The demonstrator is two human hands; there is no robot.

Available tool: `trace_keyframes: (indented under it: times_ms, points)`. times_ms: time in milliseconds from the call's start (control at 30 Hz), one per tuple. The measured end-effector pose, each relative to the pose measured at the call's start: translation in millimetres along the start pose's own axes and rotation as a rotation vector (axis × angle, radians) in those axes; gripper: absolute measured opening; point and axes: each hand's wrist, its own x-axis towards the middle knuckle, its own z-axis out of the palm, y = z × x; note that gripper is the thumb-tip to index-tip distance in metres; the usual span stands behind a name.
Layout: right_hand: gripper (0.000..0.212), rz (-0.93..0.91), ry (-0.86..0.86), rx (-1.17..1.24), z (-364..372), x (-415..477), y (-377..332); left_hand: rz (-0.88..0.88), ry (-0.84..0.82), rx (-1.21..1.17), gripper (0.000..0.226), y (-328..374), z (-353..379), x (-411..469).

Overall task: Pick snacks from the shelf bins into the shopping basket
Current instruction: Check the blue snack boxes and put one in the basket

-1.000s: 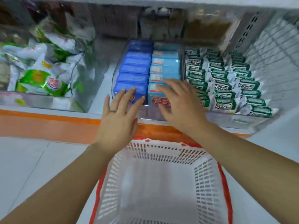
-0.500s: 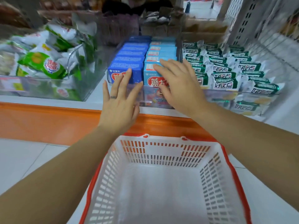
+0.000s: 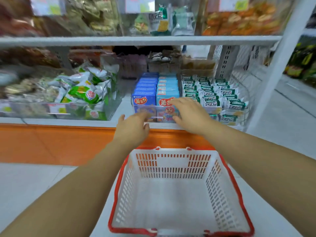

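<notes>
The snacks are all on the shelf and the basket (image 3: 171, 168), on the floor below and in front of the clear bin (image 3: 145, 111), looks to hold nothing.

The right hand (image 3: 189, 115) reaches to the bin's front right corner. Its fingers are spread and fairly straight over the top edge of the front light blue box (image 3: 163, 102), with the thumb lower, against the bin's front wall. They do not look closed on the box. The left hand (image 3: 131, 129) is just in front of the bin's left half, fingers stretched forward and holding nothing.

The boxes stand packed tight in two rows, so pulling the front one by its top edge alone could tip it against the wall or drag its neighbour, the dark blue box (image 3: 143, 100), along. The wall is see-through and easy to misjudge, so a finger could catch on its rim and shift the whole bin forward. A box lifted in a loose hold could drop short of the basket. The green packets (image 3: 212, 102) to the right of the bin lie close to the right wrist and could be brushed.

The left fingers are smeared by motion, so contact with the bin cannot be told. The right fingertips hide part of the box's label. The basket's near rim is cut off.
</notes>
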Motion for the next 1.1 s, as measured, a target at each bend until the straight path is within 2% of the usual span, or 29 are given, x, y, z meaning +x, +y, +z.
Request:
trace_keyframes:
  times_ms: [100,300,400,500,667,800,933,1100]
  points:
    - [0.053,-0.008,-0.031,0.034,-11,1,-9,-0.01,0.054,-0.084,0.027,0,-13,-10]
    - [0.058,-0.073,0.0,0.041,9,51,-8,0.001,0.165,-0.193,0.031,-26,4,20]
    - [0.064,-0.054,0.079,0.017,33,89,-6,0.016,0.214,-0.232,0.04,-46,24,49]
    - [0.065,-0.011,0.089,-0.104,55,113,-5,-0.005,0.269,-0.273,0.055,-60,38,68]
    - [0.055,0.032,0.118,-0.075,60,126,-2,-0.045,0.22,-0.316,0.062,-70,48,89]
    - [0.053,0.019,0.051,-0.059,47,135,-3,-0.019,0.192,-0.294,0.059,-71,43,96]
    - [0.049,0.042,0.015,0.097,30,141,-5,0.036,0.189,-0.338,0.059,-70,24,96]
    - [0.041,-0.001,0.131,0.421,-12,127,-11,0.066,0.211,-0.621,0.068,-59,-17,90]
